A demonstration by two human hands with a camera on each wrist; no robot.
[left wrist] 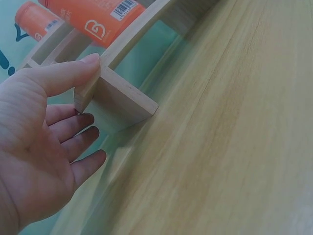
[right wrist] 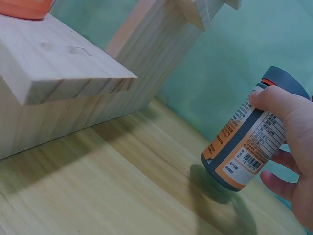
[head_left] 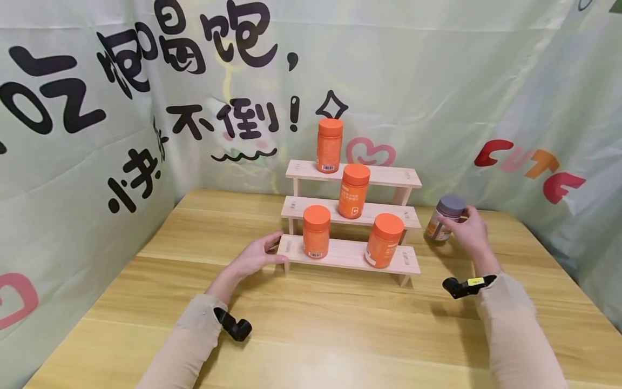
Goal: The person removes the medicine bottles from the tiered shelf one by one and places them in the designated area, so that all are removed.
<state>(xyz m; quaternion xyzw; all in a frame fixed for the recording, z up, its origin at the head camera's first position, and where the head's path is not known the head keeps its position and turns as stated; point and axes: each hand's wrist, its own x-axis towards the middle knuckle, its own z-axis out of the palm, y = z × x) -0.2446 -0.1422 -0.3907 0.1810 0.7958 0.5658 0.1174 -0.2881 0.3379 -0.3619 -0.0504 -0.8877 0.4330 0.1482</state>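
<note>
A three-step wooden display rack (head_left: 350,256) stands on the table with orange-capped jars on its steps. My left hand (head_left: 259,253) is at the left end of its lowest step, thumb at the front corner and fingers behind. In the left wrist view the left hand (left wrist: 44,127) pinches that step's end (left wrist: 88,93). To the right of the rack, my right hand (head_left: 468,232) grips a supplement jar (head_left: 439,224) with a dark grey lid near its top. In the right wrist view the jar (right wrist: 244,147) leans, its shadow on the tabletop below.
Two orange jars, left (head_left: 316,232) and right (head_left: 384,241), stand on the lowest step. Another orange jar (head_left: 354,192) is on the middle step, one more orange jar (head_left: 330,146) on top. A printed curtain (head_left: 423,97) hangs behind the wooden table (head_left: 340,329).
</note>
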